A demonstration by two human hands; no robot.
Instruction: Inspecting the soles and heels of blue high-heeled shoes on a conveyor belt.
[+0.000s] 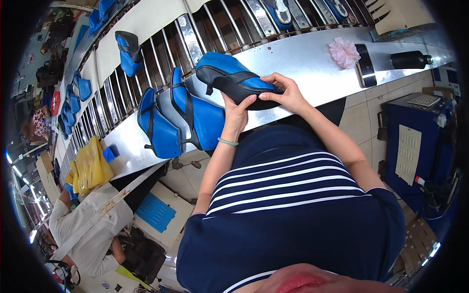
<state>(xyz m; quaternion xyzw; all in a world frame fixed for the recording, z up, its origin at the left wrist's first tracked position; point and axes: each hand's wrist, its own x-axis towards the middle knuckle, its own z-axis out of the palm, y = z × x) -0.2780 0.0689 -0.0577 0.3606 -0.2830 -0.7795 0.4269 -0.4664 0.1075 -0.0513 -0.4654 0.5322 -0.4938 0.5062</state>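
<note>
Over the bench edge I hold a black heeled shoe (238,82) on a blue last, tilted, its heel to the left and its toe to the right. My left hand (236,111) closes around its underside from below. With the thumb and fingers of my right hand (288,93) I pinch the toe end. To the left of my left hand, a strappy shoe on a blue last (195,115) lies on the metal bench (273,56). Beside it is another strappy shoe on a blue last (159,128). The inside of the held shoe is hidden.
Beyond the bench runs a roller conveyor (163,53), carrying another blue-lasted shoe (129,52). On the right lie a pink ruffled flower (345,52), a phone (366,68) and a black bottle (409,60). A yellow bag (90,166) and a co-worker (90,227) are at left.
</note>
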